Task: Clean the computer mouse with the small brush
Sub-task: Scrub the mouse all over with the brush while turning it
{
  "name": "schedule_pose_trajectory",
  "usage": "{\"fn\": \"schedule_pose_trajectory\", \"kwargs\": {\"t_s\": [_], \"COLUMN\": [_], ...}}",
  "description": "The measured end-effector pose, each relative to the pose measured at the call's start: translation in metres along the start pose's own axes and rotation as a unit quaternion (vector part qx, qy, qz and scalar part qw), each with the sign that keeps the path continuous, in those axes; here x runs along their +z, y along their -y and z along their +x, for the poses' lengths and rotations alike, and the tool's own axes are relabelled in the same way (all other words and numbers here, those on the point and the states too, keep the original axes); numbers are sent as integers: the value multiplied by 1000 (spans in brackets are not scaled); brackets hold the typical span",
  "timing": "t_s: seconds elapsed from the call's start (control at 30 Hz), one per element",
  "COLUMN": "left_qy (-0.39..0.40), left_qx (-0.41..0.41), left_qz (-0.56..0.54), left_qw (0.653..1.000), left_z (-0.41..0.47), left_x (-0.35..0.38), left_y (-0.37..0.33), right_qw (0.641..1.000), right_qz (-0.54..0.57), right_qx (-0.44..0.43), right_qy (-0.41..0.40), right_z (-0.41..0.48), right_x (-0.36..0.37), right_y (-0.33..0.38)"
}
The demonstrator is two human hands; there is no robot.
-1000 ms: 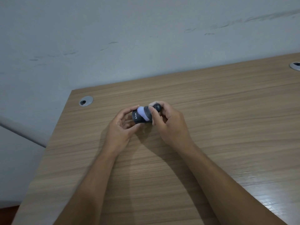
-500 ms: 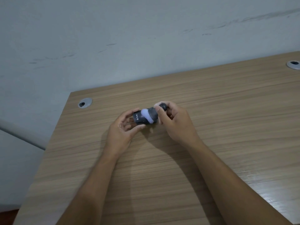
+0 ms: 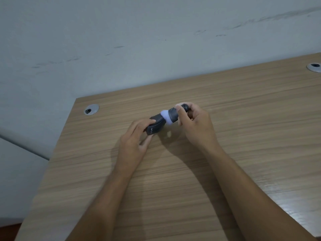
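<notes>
While the left hand pinches the mouse near the desk's far-left corner, the right hand clamps the small brush, bristles touching; risk: hard strokes twist the mouse loose.

The dark grey computer mouse is gripped in the left hand, its far end touching the pale bristles of the small brush held in the right hand.

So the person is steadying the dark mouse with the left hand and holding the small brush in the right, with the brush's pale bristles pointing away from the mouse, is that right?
Not quite: in the head view the brush in the right hand points its pale bristles toward the mouse, at its far end. The left hand does steady the mouse.
</notes>
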State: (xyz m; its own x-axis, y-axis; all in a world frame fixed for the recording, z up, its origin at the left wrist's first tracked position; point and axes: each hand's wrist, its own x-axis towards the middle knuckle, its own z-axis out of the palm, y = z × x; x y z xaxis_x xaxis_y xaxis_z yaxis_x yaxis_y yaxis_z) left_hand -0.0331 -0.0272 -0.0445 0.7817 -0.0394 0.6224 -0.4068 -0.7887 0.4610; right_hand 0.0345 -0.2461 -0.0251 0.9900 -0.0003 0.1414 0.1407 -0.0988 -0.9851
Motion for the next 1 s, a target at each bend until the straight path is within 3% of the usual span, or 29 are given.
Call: {"fn": "schedule_pose_trajectory", "kwargs": {"t_s": [0.07,0.13,0.23,0.3,0.47,0.6,0.77,0.9,1.0], "left_qy": [-6,-6,-4,2,1,5,3,8,11], "left_qx": [17,29,39,38,28,33,30,29,24], "left_qz": [15,18,14,18,19,22,28,30,44], "left_qw": [1000,999,999,999,999,999,999,999,999], "left_z": [-1,-3,-3,-3,-4,-4,-4,-4,-4], "left_x": [0,2,3,4,3,4,4,4,4], "left_y": [1,1,1,1,0,2,2,3,5], "right_qw": [996,994,1000,999,993,999,993,992,996], "right_qz": [69,63,-16,-13,51,-28,-39,-118,-60], "right_qx": [10,7,19,34,1,8,-22,-32,-28], "right_qy": [51,86,14,-14,103,23,111,12,67], "right_z": [0,0,3,3,-2,2,-6,0,-2], "right_x": [-3,-4,-5,-5,-4,-5,-12,-13,-17], "right_y": [1,2,-1,-2,2,1,10,10,12]}}
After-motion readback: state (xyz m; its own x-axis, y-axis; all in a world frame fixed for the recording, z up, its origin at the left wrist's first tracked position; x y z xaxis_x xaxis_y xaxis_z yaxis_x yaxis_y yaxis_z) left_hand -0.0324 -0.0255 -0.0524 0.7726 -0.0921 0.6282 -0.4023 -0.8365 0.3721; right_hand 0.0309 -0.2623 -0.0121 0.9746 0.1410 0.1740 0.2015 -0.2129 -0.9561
